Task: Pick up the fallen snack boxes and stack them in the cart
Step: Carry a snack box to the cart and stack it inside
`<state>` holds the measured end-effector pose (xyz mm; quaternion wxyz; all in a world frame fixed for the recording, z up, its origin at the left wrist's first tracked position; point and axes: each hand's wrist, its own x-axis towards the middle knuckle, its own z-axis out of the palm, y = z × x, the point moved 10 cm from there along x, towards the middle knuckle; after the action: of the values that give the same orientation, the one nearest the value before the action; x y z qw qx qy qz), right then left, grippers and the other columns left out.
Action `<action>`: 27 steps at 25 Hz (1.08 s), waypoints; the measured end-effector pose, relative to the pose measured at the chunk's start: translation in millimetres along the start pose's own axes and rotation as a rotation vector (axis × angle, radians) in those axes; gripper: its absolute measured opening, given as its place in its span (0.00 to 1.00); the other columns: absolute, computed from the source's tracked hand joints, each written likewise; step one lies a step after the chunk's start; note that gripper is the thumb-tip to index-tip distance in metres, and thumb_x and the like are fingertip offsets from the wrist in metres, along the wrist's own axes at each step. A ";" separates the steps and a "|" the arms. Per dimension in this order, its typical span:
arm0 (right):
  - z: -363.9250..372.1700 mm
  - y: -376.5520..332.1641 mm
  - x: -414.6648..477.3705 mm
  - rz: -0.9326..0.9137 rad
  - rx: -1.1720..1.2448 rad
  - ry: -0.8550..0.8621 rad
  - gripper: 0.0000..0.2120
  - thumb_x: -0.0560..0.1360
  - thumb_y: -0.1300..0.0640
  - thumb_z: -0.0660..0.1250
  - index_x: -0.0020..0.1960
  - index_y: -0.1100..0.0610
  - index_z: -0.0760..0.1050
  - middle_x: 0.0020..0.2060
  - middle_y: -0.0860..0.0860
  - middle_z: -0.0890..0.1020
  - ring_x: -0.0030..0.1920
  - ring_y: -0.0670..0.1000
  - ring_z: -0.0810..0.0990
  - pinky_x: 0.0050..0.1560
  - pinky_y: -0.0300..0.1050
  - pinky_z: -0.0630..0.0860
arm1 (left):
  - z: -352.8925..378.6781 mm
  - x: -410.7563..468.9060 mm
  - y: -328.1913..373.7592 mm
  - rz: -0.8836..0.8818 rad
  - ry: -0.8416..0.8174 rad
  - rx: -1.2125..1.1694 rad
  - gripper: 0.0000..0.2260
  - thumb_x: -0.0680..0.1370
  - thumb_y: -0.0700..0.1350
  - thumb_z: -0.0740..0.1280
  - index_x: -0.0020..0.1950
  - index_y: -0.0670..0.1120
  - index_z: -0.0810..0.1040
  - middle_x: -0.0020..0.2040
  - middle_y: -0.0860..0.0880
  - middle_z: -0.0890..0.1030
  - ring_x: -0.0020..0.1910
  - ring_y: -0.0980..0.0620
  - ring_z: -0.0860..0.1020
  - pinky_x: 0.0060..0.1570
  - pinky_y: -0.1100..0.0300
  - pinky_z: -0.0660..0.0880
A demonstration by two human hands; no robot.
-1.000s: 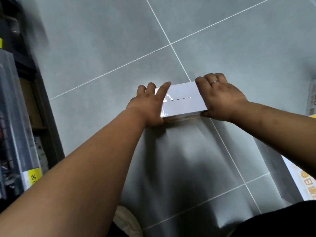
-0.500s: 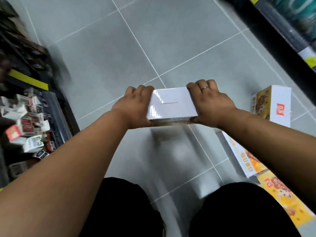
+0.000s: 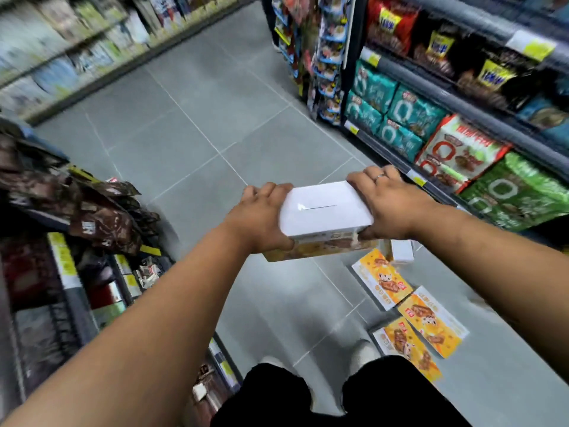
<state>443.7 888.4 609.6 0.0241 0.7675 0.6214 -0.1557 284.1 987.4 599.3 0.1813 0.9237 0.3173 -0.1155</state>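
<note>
Fingers point(image 3: 374, 179) of the right hand point(image 3: 392, 206) and the left hand point(image 3: 258, 221) curl over opposite ends of a snack box point(image 3: 323, 211), clamping it in mid-air above the floor point(image 3: 200, 124). Its top is glossy plain white and its near side is printed yellow-brown. Three orange boxes point(image 3: 381, 278) lie flat on the floor below, near the stocked shelf point(image 3: 462, 124).

White-topped snack box point(image 3: 324, 209), orange-yellow fallen boxes point(image 3: 381, 278), grey tiled floor point(image 3: 197, 143), teal and green packets point(image 3: 400, 118).
</note>
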 end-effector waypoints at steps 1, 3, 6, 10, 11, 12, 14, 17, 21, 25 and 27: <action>-28.1 2.3 -18.5 0.003 0.006 0.009 0.47 0.60 0.42 0.77 0.71 0.50 0.56 0.62 0.54 0.66 0.61 0.57 0.63 0.55 0.55 0.73 | -22.8 -8.3 18.2 0.030 0.010 0.015 0.48 0.58 0.63 0.70 0.75 0.54 0.57 0.66 0.50 0.67 0.63 0.41 0.65 0.65 0.48 0.68; -76.4 12.0 -56.5 0.024 -0.004 0.038 0.47 0.60 0.41 0.77 0.71 0.50 0.57 0.61 0.54 0.66 0.60 0.57 0.63 0.56 0.53 0.72 | -62.0 -20.0 59.4 0.097 0.018 0.051 0.47 0.62 0.60 0.74 0.76 0.53 0.56 0.66 0.48 0.67 0.63 0.41 0.65 0.65 0.49 0.67; -123.2 34.6 -107.7 0.106 -0.012 0.081 0.48 0.59 0.40 0.77 0.71 0.49 0.56 0.62 0.54 0.66 0.61 0.57 0.63 0.59 0.55 0.72 | -106.1 -28.2 116.6 0.199 0.040 0.140 0.47 0.63 0.61 0.74 0.76 0.52 0.56 0.67 0.47 0.67 0.63 0.41 0.67 0.66 0.51 0.65; -148.7 61.2 -165.5 0.221 -0.019 0.123 0.50 0.60 0.37 0.75 0.73 0.48 0.53 0.64 0.53 0.65 0.64 0.56 0.62 0.62 0.55 0.71 | -126.6 -28.1 174.8 0.340 0.046 0.224 0.48 0.62 0.64 0.73 0.76 0.53 0.55 0.69 0.48 0.66 0.64 0.41 0.67 0.65 0.48 0.67; -151.8 66.9 -181.1 0.261 -0.013 0.133 0.50 0.61 0.37 0.75 0.74 0.48 0.53 0.65 0.52 0.65 0.64 0.56 0.61 0.63 0.54 0.70 | -129.6 -27.6 189.1 0.375 0.047 0.237 0.47 0.63 0.63 0.73 0.76 0.53 0.55 0.69 0.48 0.66 0.64 0.41 0.66 0.65 0.48 0.66; -154.3 71.4 -196.6 0.302 -0.008 0.143 0.50 0.61 0.37 0.74 0.74 0.48 0.53 0.66 0.52 0.64 0.65 0.56 0.61 0.63 0.53 0.70 | -132.8 -27.7 204.5 0.417 0.046 0.246 0.46 0.64 0.62 0.74 0.76 0.53 0.55 0.69 0.48 0.66 0.65 0.41 0.65 0.66 0.48 0.66; -157.3 78.2 -228.6 0.387 0.007 0.155 0.49 0.62 0.37 0.74 0.74 0.49 0.53 0.66 0.52 0.64 0.65 0.55 0.61 0.62 0.53 0.70 | -133.3 -31.3 234.3 0.487 0.019 0.254 0.47 0.65 0.62 0.74 0.76 0.54 0.54 0.70 0.49 0.64 0.66 0.41 0.63 0.66 0.47 0.66; -154.2 88.5 -274.0 0.501 0.021 0.153 0.49 0.63 0.36 0.73 0.75 0.50 0.52 0.66 0.53 0.64 0.65 0.56 0.61 0.62 0.52 0.70 | -125.4 -36.8 274.3 0.589 -0.013 0.283 0.47 0.65 0.61 0.75 0.76 0.53 0.53 0.70 0.48 0.64 0.66 0.42 0.63 0.67 0.47 0.64; -143.0 99.8 -348.5 0.673 0.063 0.145 0.52 0.63 0.34 0.73 0.76 0.50 0.50 0.68 0.53 0.62 0.68 0.56 0.59 0.65 0.52 0.68 | -113.7 -58.6 344.6 0.770 -0.040 0.309 0.48 0.65 0.61 0.76 0.77 0.53 0.53 0.71 0.49 0.64 0.67 0.42 0.62 0.68 0.49 0.64; -130.3 110.5 -422.5 0.803 0.078 0.148 0.53 0.63 0.33 0.73 0.76 0.50 0.49 0.69 0.52 0.62 0.69 0.56 0.59 0.66 0.51 0.67 | -90.1 -80.6 409.3 0.876 -0.088 0.348 0.50 0.64 0.63 0.76 0.78 0.54 0.52 0.74 0.51 0.62 0.71 0.43 0.60 0.70 0.48 0.62; -123.8 120.9 -462.6 0.859 0.100 0.149 0.54 0.63 0.32 0.73 0.77 0.50 0.48 0.69 0.51 0.62 0.69 0.55 0.59 0.66 0.52 0.67 | -74.9 -93.5 447.6 0.931 -0.110 0.380 0.50 0.64 0.65 0.75 0.78 0.55 0.52 0.75 0.50 0.61 0.72 0.43 0.60 0.71 0.46 0.61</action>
<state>502.9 451.7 832.7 0.0045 0.9656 0.2376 -0.1056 500.3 639.0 815.1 0.0588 0.9763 -0.1651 -0.1267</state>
